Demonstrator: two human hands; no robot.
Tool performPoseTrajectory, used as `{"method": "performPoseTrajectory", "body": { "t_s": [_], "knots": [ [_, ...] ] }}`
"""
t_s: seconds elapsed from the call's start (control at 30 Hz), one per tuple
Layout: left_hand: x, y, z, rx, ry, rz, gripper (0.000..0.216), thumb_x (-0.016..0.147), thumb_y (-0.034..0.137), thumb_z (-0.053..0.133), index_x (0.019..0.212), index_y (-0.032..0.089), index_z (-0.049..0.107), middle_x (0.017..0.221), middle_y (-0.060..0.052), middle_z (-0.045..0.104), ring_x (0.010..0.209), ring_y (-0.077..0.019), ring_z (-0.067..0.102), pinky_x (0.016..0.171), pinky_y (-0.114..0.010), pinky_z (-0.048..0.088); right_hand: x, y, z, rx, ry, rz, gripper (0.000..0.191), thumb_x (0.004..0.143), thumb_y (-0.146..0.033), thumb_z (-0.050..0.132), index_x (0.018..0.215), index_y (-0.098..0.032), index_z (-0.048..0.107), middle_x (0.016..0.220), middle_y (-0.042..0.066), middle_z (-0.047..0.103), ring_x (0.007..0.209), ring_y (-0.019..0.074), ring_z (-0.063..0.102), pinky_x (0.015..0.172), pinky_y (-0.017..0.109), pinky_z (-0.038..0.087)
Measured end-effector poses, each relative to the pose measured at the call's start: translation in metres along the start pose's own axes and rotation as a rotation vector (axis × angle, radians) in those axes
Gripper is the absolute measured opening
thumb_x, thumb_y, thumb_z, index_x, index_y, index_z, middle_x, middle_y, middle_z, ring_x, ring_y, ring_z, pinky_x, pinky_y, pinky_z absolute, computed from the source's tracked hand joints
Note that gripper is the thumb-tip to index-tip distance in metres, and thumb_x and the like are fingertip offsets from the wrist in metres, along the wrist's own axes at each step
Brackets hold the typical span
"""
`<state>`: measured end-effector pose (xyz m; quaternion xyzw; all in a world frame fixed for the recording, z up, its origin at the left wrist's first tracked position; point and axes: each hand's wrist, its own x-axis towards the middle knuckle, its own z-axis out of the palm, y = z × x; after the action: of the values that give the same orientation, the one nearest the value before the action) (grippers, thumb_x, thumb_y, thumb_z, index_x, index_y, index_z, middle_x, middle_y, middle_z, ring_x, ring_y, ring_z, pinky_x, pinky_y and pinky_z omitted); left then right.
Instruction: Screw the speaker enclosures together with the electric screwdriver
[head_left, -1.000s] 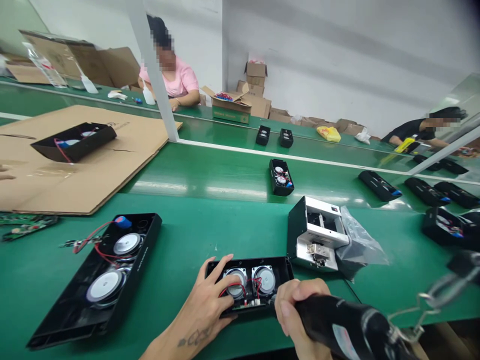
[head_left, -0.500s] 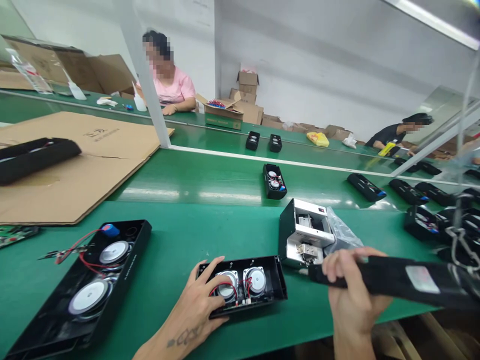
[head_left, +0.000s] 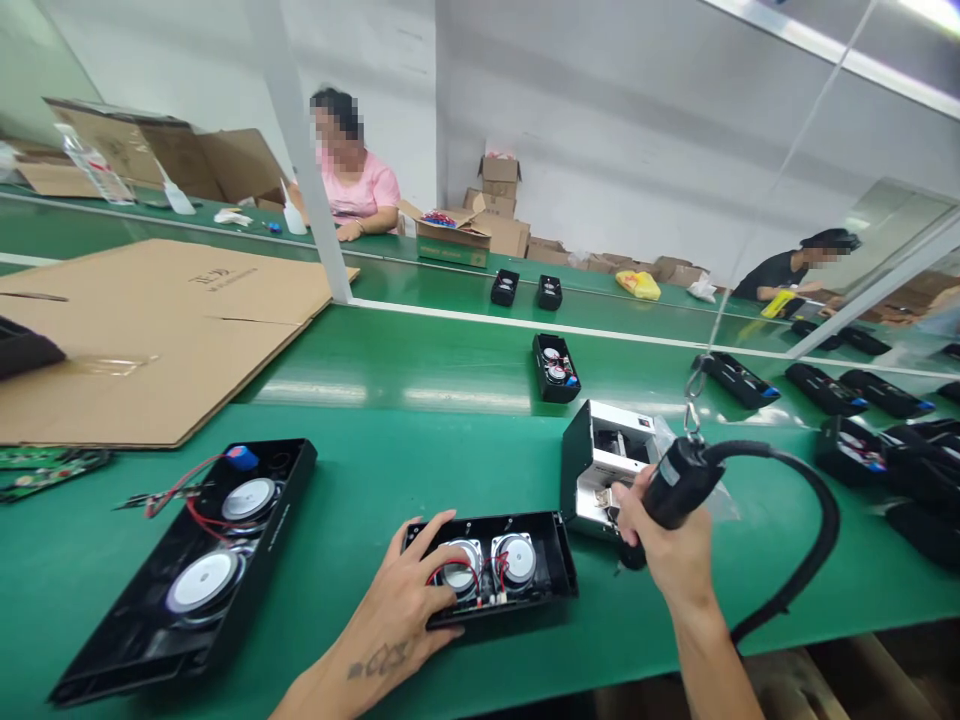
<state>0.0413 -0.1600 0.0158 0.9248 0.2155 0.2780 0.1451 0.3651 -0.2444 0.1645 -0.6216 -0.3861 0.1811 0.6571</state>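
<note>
My left hand (head_left: 405, 600) grips the left end of a black speaker housing (head_left: 553, 560), its fingers over the near and far walls. Two round speakers with red and black wires sit inside it. My right hand (head_left: 679, 560) is wrapped round a black electric screwdriver (head_left: 675, 482), tilted with its tip low and to the left. The screwdriver hangs from a hook and cord, and a thick black cable curves away from it. Just behind it stands a silver and black screw feeder (head_left: 581, 465), partly hidden by my right hand.
A larger black speaker housing (head_left: 274, 560) with a blue part lies at left. Behind it are cardboard (head_left: 172, 350) and green circuit boards (head_left: 52, 470). More housings (head_left: 556, 368) rest on the green belt and at right. Two people sit across the line.
My right hand has swung the screwdriver from lying nearly level to a steeper tilt, tip down beside the screw feeder. My left hand stays on the speaker housing. The view has shifted slightly.
</note>
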Motion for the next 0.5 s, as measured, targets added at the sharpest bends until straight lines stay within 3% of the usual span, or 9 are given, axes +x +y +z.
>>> {"method": "performPoseTrajectory", "body": {
  "t_s": [0.27,0.5],
  "knots": [
    [0.009,0.016,-0.019,-0.064,-0.078,-0.062,0.027,0.081,0.032,0.102,0.087,0.026,0.077,0.129,0.001,0.077,0.162,-0.0413,0.044,0.133,-0.063,0.015,-0.077,-0.034,0.018,0.36,-0.102,0.224,0.027,0.1,-0.038,0.085,0.114,-0.029,0.063,0.062,-0.011,0.053,0.046,0.0063,0.05,0.049,0.02,0.042],
    [0.007,0.016,-0.016,-0.062,-0.11,-0.075,0.026,0.083,0.039,0.101,0.09,0.027,0.08,0.131,-0.001,0.078,0.162,-0.0437,0.044,0.134,-0.068,0.017,-0.099,-0.055,0.082,0.495,-0.3,0.016,0.014,0.11,-0.036,0.069,0.115,-0.034,0.056,0.064,-0.012,0.048,0.048,0.0086,0.042,0.05,0.02,0.037]
  ]
}}
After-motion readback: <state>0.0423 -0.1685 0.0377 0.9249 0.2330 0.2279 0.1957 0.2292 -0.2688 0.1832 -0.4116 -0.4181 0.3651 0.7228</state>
